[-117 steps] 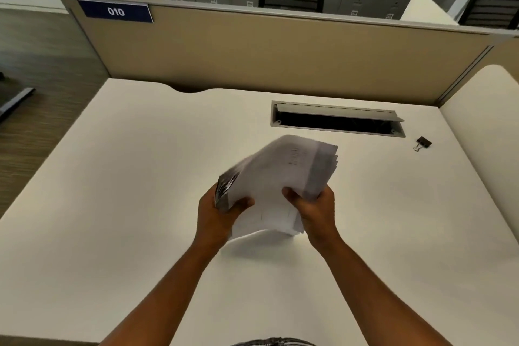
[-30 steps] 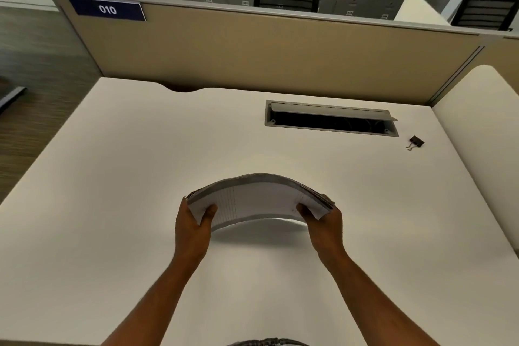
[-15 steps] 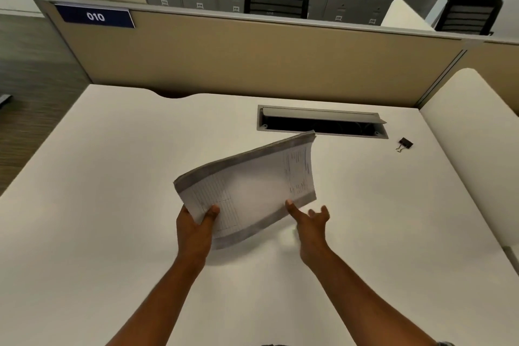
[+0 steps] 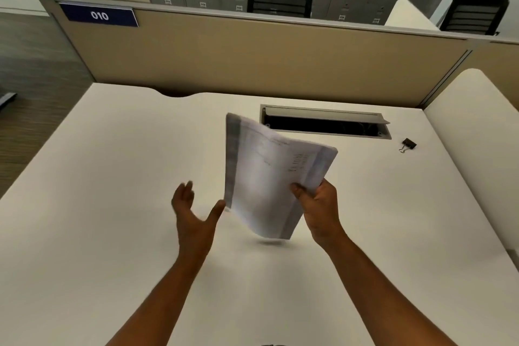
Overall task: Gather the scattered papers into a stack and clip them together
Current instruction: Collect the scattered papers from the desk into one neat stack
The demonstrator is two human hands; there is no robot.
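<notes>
While the left hand [image 4: 193, 211] has let go and now hangs open beside it, the paper stack [image 4: 269, 177] has passed to the right hand [image 4: 320, 205], which grips its edge above the table [image 4: 98, 177]. The binder clip [image 4: 408, 144] lies well beyond that hand, so I think clipping comes next.

Stack of white printed papers [image 4: 266, 177], gathered, raised on end above the surface; small black binder clip [image 4: 408, 144] lying far right.

A thick stack of white printed papers [image 4: 269, 177] hangs above the pale desk [image 4: 98, 205]; the small black metal binder clip [image 4: 408, 144] lies far right, beside the long recessed metal cable tray [image 4: 325, 122].
</notes>
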